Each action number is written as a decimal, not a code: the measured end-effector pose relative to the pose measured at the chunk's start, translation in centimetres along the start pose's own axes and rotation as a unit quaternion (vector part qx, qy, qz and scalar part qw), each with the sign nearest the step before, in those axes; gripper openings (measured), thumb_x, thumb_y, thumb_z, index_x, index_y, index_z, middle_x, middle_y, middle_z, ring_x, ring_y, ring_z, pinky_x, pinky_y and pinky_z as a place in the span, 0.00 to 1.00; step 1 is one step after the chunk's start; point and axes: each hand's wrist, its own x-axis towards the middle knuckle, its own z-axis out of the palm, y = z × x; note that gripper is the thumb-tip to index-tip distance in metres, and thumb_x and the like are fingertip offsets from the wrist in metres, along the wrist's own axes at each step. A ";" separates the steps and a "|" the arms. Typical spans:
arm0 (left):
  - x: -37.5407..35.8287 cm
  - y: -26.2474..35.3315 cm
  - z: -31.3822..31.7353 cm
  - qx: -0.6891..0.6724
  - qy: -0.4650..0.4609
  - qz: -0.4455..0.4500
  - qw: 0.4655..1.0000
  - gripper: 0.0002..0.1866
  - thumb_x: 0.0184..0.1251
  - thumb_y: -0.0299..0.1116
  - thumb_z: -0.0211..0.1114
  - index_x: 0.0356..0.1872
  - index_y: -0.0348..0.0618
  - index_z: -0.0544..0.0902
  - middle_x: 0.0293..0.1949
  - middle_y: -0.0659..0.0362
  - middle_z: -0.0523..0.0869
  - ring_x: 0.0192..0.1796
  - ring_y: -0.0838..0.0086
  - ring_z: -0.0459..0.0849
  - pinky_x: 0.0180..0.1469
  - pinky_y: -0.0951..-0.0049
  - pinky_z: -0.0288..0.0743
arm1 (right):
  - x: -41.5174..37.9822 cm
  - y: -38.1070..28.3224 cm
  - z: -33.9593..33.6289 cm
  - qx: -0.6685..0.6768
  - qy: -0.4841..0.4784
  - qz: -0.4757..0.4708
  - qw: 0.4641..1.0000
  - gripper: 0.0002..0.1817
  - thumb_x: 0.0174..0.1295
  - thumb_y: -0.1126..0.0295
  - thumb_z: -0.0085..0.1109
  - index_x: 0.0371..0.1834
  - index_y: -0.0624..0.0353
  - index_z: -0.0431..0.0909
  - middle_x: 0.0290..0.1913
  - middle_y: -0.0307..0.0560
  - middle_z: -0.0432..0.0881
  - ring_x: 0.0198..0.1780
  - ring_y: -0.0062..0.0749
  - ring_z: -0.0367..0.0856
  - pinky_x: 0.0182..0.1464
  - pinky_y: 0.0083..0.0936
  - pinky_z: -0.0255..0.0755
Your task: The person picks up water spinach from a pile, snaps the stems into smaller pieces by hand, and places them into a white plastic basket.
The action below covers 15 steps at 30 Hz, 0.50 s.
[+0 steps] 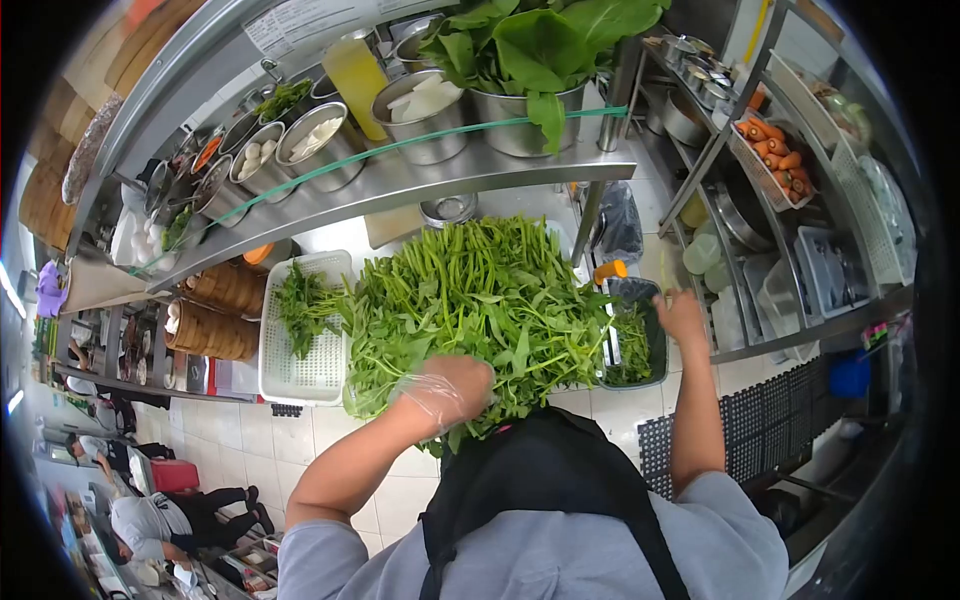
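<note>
A big heap of water spinach [470, 310], stems toward the far side and leaves toward me, covers the work surface. My left hand [455, 388], with clear plastic around its wrist, lies at the heap's near edge. Its fingers curl down out of sight and it is slightly blurred; what they hold is hidden. My right hand [682, 318] hovers by the right rim of a dark bin [655, 365], fingers apart and nothing visible in them. Leafy scraps [628, 345] lie inside that bin. Left of the heap, a white perforated basket [305, 375] contains a small bunch of greens [305, 310].
A steel shelf [400, 190] with several metal pots and large leaves [545, 50] runs above the far side. Bamboo steamers [210, 325] stand at left. Carrots [775, 155] sit in a rack at right. Black mats [760, 430] cover floor tiles. Other people [150, 520] are at lower left.
</note>
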 end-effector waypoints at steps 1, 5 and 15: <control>0.2 -0.4 0.0 -0.024 -0.007 -0.003 1.000 0.21 0.72 0.52 0.65 0.41 0.42 0.88 0.39 0.44 0.89 0.44 0.49 0.89 0.50 0.51 0.81 | -0.5 0.0 0.0 0.000 0.002 0.004 1.000 0.17 0.72 0.60 0.61 0.47 0.65 0.85 0.39 0.58 0.85 0.41 0.54 0.85 0.46 0.38 0.78; -1.7 -0.9 -5.7 -0.141 -0.018 -0.001 0.990 0.21 0.73 0.50 0.64 0.44 0.40 0.89 0.38 0.44 0.90 0.43 0.46 0.88 0.51 0.53 0.81 | -1.0 -4.9 -2.3 0.197 0.021 0.007 0.980 0.16 0.69 0.61 0.64 0.48 0.64 0.85 0.49 0.62 0.84 0.51 0.53 0.84 0.54 0.45 0.78; -4.5 -2.5 -12.3 -0.297 0.074 0.026 0.952 0.16 0.72 0.45 0.69 0.37 0.39 0.86 0.23 0.62 0.78 0.29 0.80 0.72 0.33 0.70 0.69 | -2.8 -23.0 -17.1 0.510 0.062 -0.268 0.815 0.09 0.59 0.69 0.72 0.37 0.60 0.82 0.42 0.49 0.84 0.42 0.36 0.83 0.45 0.34 0.75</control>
